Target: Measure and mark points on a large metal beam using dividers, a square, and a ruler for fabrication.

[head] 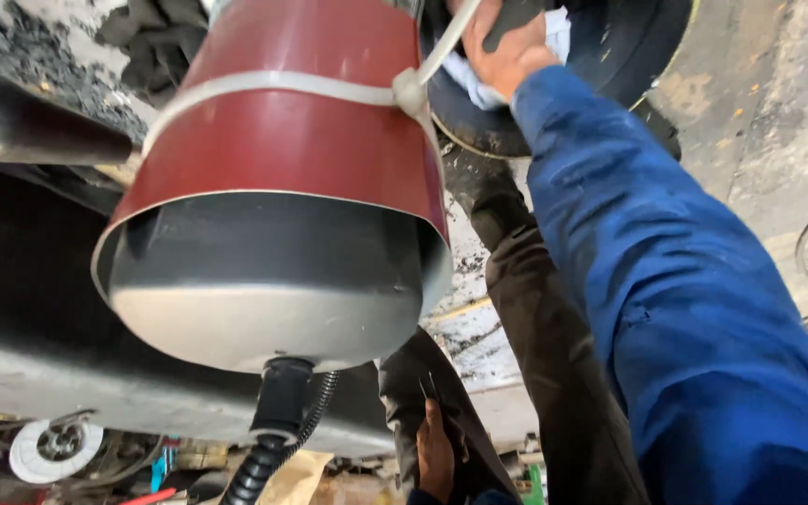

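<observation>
Up at the top edge of the view, the right hand (507,42), in a blue sleeve (685,309), presses a white cloth (554,37) against the inside of a black tyre (628,47), its fingers spread flat over the cloth rather than curled, so the grip is a loose, pressing one. Low down near the bottom edge, the left hand (435,458) hangs beside a dark trouser leg (535,346), touching the cloth of it; whether it holds anything cannot be told. Left of both, a dark red drum (292,140) banded with a white cable tie (348,89) fills the middle, a black ribbed hose (259,463) hanging from its grey base.
</observation>
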